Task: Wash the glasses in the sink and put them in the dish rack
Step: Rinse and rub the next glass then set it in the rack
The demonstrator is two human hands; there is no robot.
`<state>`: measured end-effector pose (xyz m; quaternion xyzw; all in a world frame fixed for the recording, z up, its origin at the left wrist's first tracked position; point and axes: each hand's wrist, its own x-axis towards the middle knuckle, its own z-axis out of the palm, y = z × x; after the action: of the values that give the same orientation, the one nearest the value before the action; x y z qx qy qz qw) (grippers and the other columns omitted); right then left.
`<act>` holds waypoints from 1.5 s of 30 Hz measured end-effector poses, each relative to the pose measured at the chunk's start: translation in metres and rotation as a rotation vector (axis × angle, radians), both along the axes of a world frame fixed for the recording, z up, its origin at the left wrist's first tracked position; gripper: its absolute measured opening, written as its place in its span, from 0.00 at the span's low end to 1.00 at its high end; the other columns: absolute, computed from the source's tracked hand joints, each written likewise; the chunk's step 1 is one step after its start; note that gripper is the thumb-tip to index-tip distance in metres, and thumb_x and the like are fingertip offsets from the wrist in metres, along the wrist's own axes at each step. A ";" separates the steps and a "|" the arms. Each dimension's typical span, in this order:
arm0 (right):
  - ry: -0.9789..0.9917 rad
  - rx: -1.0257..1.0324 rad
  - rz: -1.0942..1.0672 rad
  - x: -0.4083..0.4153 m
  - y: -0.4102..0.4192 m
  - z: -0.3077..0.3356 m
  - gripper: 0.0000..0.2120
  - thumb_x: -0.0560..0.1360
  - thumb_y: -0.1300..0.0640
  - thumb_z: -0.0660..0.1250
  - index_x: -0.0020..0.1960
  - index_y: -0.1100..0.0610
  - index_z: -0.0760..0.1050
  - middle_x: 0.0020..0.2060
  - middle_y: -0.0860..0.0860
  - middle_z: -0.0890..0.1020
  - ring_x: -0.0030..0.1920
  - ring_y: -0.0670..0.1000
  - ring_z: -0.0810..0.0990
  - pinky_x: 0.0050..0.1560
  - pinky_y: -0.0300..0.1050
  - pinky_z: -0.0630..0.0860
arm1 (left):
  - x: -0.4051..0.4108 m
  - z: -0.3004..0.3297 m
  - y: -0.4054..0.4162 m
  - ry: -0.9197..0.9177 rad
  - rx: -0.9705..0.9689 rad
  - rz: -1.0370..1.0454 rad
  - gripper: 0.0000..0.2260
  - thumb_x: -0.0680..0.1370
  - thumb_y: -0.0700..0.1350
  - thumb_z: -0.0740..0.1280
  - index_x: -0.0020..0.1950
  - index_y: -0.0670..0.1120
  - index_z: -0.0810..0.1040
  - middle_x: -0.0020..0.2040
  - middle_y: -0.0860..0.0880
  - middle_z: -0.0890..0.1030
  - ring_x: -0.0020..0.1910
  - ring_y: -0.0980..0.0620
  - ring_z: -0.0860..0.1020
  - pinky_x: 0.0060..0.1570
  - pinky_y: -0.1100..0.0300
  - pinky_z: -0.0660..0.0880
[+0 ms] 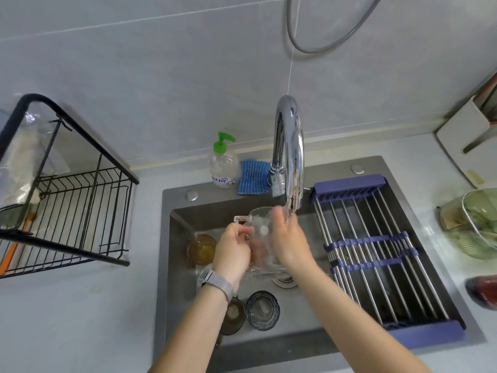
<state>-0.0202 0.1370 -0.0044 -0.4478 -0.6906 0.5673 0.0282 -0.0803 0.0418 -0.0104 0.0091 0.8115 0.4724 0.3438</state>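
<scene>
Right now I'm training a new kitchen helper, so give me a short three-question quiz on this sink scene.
1. True or false: the left hand grips the clear mug by its handle.
2. Which object stands nearest the soap bottle? A) blue sponge cloth B) black dish rack C) green bowl
3. Fill in: the amber glass sits inside the ____.

Key
1. True; the right hand rests on the mug's other side under the faucet.
2. A.
3. Sink, left of the hands, like the dark blue glass nearer the front.
</scene>
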 end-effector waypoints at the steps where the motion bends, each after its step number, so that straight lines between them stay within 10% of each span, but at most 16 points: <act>1: -0.034 -0.037 -0.051 -0.006 0.012 -0.005 0.22 0.85 0.50 0.47 0.73 0.61 0.64 0.69 0.59 0.71 0.68 0.58 0.70 0.64 0.45 0.65 | 0.004 -0.001 0.001 0.010 -0.028 -0.035 0.14 0.81 0.35 0.54 0.49 0.50 0.76 0.47 0.44 0.83 0.41 0.47 0.84 0.42 0.46 0.82; 7: -0.020 0.085 0.057 0.014 -0.025 0.002 0.27 0.83 0.47 0.51 0.79 0.53 0.51 0.75 0.52 0.62 0.74 0.53 0.63 0.70 0.49 0.62 | 0.005 -0.010 0.000 -0.001 -0.081 -0.029 0.11 0.80 0.35 0.57 0.47 0.45 0.77 0.42 0.46 0.83 0.38 0.51 0.83 0.41 0.50 0.82; 21: 0.046 -0.322 -0.268 0.013 -0.003 -0.023 0.29 0.81 0.37 0.47 0.75 0.54 0.63 0.65 0.51 0.74 0.64 0.54 0.74 0.66 0.53 0.68 | 0.011 -0.005 0.002 0.233 -0.185 -0.125 0.15 0.81 0.36 0.56 0.44 0.54 0.75 0.41 0.47 0.83 0.37 0.47 0.81 0.40 0.52 0.81; 25: 0.282 -0.210 -0.121 0.028 -0.038 -0.018 0.42 0.69 0.35 0.67 0.76 0.50 0.56 0.67 0.44 0.74 0.66 0.42 0.73 0.68 0.51 0.71 | 0.014 0.013 0.008 0.420 -0.246 -0.167 0.11 0.80 0.38 0.58 0.55 0.49 0.77 0.48 0.44 0.84 0.46 0.43 0.83 0.44 0.50 0.80; 28: 0.250 -0.372 -0.263 0.027 -0.018 -0.023 0.37 0.64 0.37 0.75 0.67 0.54 0.71 0.56 0.51 0.83 0.50 0.46 0.84 0.48 0.46 0.81 | 0.028 0.031 0.010 0.536 -0.354 -0.390 0.13 0.84 0.47 0.55 0.65 0.47 0.72 0.47 0.49 0.82 0.44 0.49 0.81 0.33 0.62 0.73; 31: 0.237 -0.589 -0.300 0.033 -0.003 -0.024 0.27 0.69 0.39 0.71 0.59 0.58 0.78 0.50 0.56 0.84 0.43 0.51 0.84 0.35 0.42 0.79 | 0.037 0.037 0.004 0.157 -0.017 -0.445 0.23 0.81 0.62 0.51 0.69 0.53 0.72 0.54 0.56 0.81 0.50 0.59 0.79 0.47 0.69 0.74; 34: 0.262 -0.771 -0.278 0.040 -0.009 -0.020 0.29 0.66 0.37 0.71 0.58 0.57 0.81 0.54 0.58 0.84 0.52 0.57 0.84 0.47 0.52 0.82 | 0.023 0.017 0.011 -0.250 0.220 -0.198 0.26 0.81 0.64 0.47 0.68 0.53 0.74 0.62 0.50 0.80 0.62 0.52 0.78 0.66 0.49 0.72; 40: 0.436 -1.025 -0.297 0.040 -0.010 -0.017 0.30 0.70 0.36 0.60 0.59 0.57 0.80 0.53 0.57 0.83 0.51 0.56 0.83 0.49 0.50 0.78 | 0.038 0.019 0.031 0.027 -0.047 -0.268 0.27 0.84 0.56 0.47 0.80 0.45 0.51 0.79 0.47 0.58 0.76 0.48 0.60 0.71 0.58 0.59; 45: 0.426 -1.013 -0.278 0.046 -0.012 -0.029 0.26 0.75 0.39 0.60 0.56 0.59 0.81 0.45 0.57 0.85 0.43 0.56 0.84 0.43 0.49 0.80 | 0.019 0.008 0.029 -0.251 0.021 -0.139 0.27 0.84 0.59 0.42 0.70 0.48 0.71 0.66 0.46 0.75 0.64 0.47 0.75 0.67 0.51 0.69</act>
<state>0.0263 0.1253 -0.0333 -0.3680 -0.2455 0.8965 0.0229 -0.0616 0.0708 -0.0023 0.0096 0.7548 0.4533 0.4741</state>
